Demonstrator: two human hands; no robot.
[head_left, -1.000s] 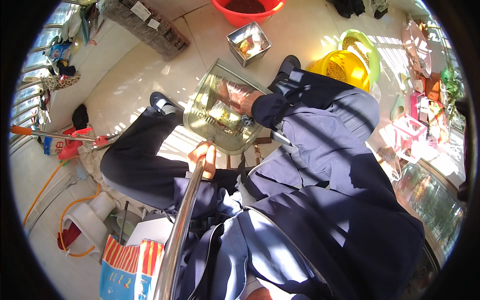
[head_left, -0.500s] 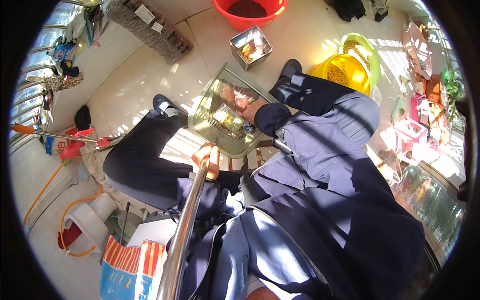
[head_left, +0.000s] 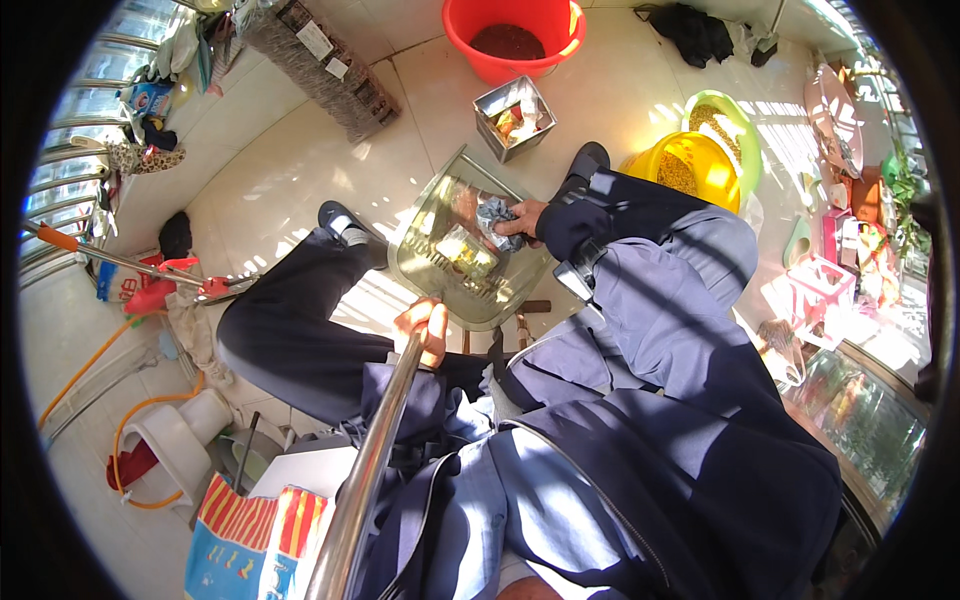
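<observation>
Between my feet rests a translucent olive-green dustpan (head_left: 408, 262) with comb-like slots. Its long metal pole handle (head_left: 375, 440) rises toward me. My left hand (head_left: 424, 330) is closed round the handle's lower end, close to the pan. Inside the pan my right hand (head_left: 522, 222) pinches a crumpled grey-blue wad (head_left: 495, 220); whether it is cloth or plastic I cannot tell. Below the wad lies a crumpled yellow-and-white wrapper (head_left: 468, 252). Something reddish brown sits under the wad, partly hidden.
Just beyond the pan stands a square metal bin (head_left: 515, 118) with wrappers in it. Behind are a red bucket (head_left: 565, 55) and a plastic-wrapped bundle (head_left: 345, 90). Yellow (head_left: 715, 165) and green tubs (head_left: 748, 130) with grain are by my right knee. A pole with an orange grip (head_left: 58, 238) lies left.
My right hand has drawn back a little toward the pan's right side, with the grey-blue wad now showing in its fingers. My left hand keeps its hold on the handle.
</observation>
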